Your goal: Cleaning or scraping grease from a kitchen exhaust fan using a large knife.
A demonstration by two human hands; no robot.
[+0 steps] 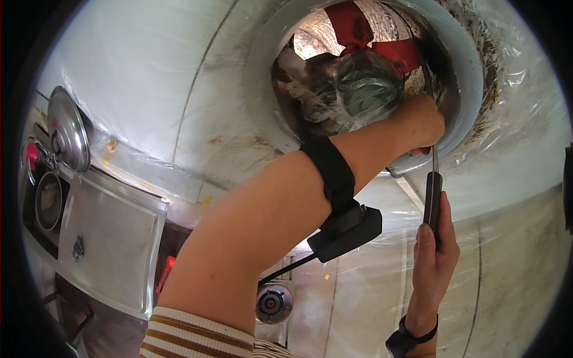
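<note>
My right hand point(436, 259) grips the dark handle of a long, narrow-bladed knife point(433, 192), which points up into a round wall opening. My left arm crosses the view, and my left hand point(418, 123) is closed around the middle of the blade at the opening's right side. Its fingertips are mostly hidden. Inside the opening is an exhaust fan with red blades point(396, 53). The fan's motor point(369, 91) is wrapped in clear plastic film. The dirty ring point(470, 85) of the opening surrounds it.
Plastic film covers the stained wall panels point(147, 80). At the left are a metal pot lid point(71, 129), a sink basin point(48, 201) and a steel drainboard point(109, 241) with a scouring pad point(78, 249). A gas burner point(274, 303) sits below. A black device point(347, 230) is strapped to my left forearm.
</note>
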